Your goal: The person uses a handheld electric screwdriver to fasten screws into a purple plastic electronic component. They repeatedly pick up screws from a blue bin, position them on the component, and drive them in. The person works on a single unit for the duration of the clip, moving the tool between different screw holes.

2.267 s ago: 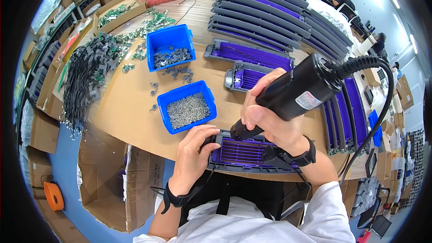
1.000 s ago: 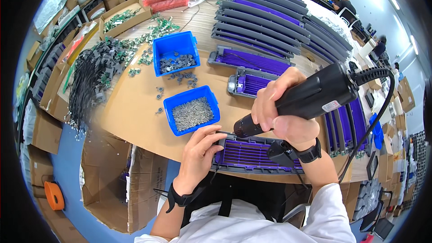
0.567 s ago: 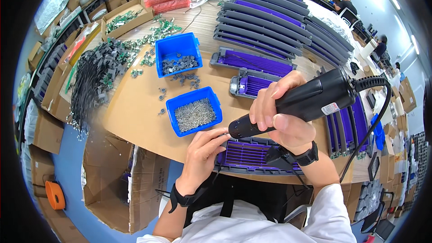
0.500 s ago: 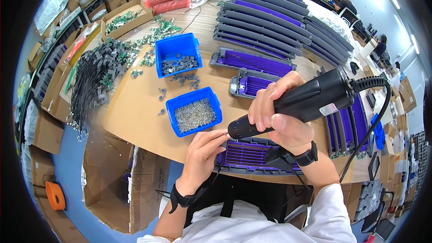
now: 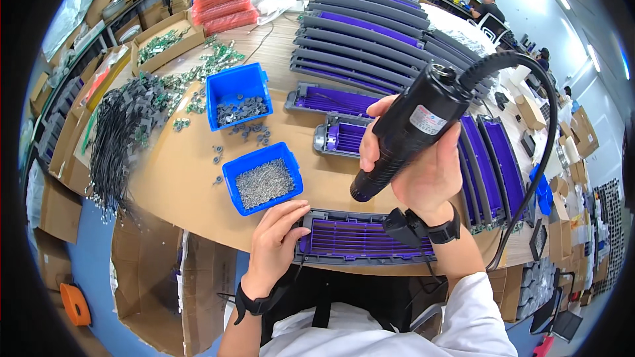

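My right hand [image 5: 431,175] is wrapped round a black corded electric screwdriver [image 5: 413,125]. The tool slants down to the left, its nose above the far side of a grey frame with a purple slatted grille [image 5: 360,237]. That grille panel lies lengthwise in front of me at the table's near edge. At its left end my left hand [image 5: 271,241] has thumb and fingers closed about the corner. Just beyond that hand stands a blue bin of small silvery screws [image 5: 264,184]. Farther off, another blue bin [image 5: 239,86] holds small dark grey round parts. The screwdriver's bit cannot be made out.
Several similar grille panels [image 5: 360,98] lie beyond, with long grey ones stacked behind. More stand at the right [image 5: 503,165]. A heap of black cables [image 5: 119,152] and green circuit boards [image 5: 218,56] cover the left. Cardboard boxes [image 5: 149,284] stand on the floor. The screwdriver's cord [image 5: 548,112] loops down right.
The screwdriver's nose has left my left fingertips, and the tool is now tilted more upright. My left hand has come down to the grille panel's left end. The whole view has shifted slightly.
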Motion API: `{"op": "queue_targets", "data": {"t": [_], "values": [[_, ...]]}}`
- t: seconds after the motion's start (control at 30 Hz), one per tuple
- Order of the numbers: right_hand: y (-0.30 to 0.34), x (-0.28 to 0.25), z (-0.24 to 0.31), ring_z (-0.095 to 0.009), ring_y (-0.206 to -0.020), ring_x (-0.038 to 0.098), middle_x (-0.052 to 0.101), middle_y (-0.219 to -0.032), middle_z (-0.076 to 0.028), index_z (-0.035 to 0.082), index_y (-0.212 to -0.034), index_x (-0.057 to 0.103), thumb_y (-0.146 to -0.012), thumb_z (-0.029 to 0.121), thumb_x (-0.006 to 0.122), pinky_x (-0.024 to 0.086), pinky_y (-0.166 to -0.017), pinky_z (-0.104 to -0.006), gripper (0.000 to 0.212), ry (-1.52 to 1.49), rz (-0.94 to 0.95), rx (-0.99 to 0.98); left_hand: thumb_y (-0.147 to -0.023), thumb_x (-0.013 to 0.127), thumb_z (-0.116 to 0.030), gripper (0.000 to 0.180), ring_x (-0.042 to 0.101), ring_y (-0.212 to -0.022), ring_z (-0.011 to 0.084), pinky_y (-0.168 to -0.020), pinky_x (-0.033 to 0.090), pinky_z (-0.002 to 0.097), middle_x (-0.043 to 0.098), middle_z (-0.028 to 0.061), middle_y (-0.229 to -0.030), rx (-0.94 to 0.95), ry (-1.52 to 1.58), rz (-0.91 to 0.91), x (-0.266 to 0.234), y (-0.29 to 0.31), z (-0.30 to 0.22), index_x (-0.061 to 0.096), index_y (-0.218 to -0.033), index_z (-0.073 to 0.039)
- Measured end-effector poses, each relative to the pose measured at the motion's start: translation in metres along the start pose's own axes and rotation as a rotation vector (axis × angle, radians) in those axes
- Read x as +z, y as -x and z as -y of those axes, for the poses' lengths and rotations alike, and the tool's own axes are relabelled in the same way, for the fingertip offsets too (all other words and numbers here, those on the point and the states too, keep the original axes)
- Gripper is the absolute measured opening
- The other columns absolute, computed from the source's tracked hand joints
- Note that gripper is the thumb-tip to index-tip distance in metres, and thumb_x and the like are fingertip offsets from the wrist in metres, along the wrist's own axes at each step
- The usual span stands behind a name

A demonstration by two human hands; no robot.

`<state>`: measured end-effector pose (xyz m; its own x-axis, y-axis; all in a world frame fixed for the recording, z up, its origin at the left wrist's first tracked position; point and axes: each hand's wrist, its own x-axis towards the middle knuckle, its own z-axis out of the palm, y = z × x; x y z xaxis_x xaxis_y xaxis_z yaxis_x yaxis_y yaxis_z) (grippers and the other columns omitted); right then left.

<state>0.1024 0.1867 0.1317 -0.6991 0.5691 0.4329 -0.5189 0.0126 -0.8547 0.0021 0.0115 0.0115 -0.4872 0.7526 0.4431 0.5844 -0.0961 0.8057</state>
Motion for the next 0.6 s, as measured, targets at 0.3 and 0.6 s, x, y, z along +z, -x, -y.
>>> {"op": "queue_targets", "data": {"t": [0.3, 0.6], "values": [[-0.001, -0.003, 0.007, -0.018, -0.065, 0.056, 0.059, -0.078, -0.014, -0.008, -0.117, 0.048, -0.083, 0.065, 0.048, 0.045, -0.06, -0.0297, 0.081, 0.139, 0.147, 0.048, -0.071, 0.07, 0.005, 0.036, 0.061, -0.103, 0.0289, -0.088, 0.049, 0.0338, 0.064, 0.0128, -0.111, -0.003, 0.014, -0.003, -0.003, 0.0, 0.0, 0.065, -0.107, 0.001], [-0.004, -0.004, -0.014, -0.042, -0.075, 0.061, 0.061, -0.075, -0.025, -0.004, -0.092, 0.055, -0.068, 0.021, 0.08, 0.048, -0.065, -0.0425, 0.042, 1.029, 0.628, 0.22, -0.071, 0.069, 0.008, 0.036, 0.061, -0.097, 0.0293, -0.079, 0.05, 0.034, 0.064, 0.0112, -0.107, -0.048, 0.047, -0.001, -0.003, 0.0, 0.002, 0.065, -0.106, -0.002]]}}
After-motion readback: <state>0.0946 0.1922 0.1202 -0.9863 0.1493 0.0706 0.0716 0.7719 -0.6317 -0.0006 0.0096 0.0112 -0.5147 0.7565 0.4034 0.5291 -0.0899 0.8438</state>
